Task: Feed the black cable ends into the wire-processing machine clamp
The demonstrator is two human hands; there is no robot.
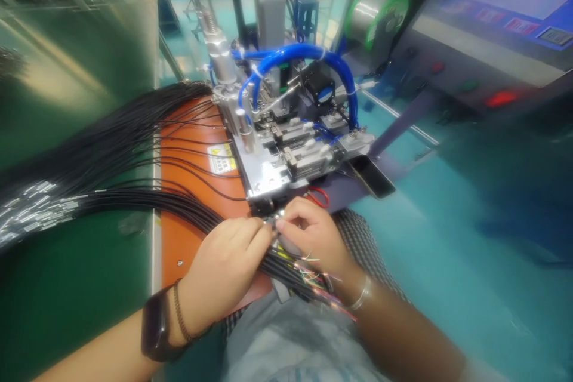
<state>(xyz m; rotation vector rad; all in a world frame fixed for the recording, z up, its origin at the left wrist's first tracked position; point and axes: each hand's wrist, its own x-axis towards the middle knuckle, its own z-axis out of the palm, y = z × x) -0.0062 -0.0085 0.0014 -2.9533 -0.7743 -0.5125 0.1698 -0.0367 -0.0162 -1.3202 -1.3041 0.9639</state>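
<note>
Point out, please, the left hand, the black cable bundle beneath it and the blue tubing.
Left hand (227, 267): head view, its back.
Black cable bundle (179, 205): head view, stretch left of that hand.
Blue tubing (296, 54): head view, top of its arch.

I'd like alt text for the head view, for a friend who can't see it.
A person's left hand and right hand nearly meet in front of a metal machine with blue tubes; whatever they may pinch is too small to identify. Beneath them, black cables ending in thin coloured wires cross an orange surface.
</note>
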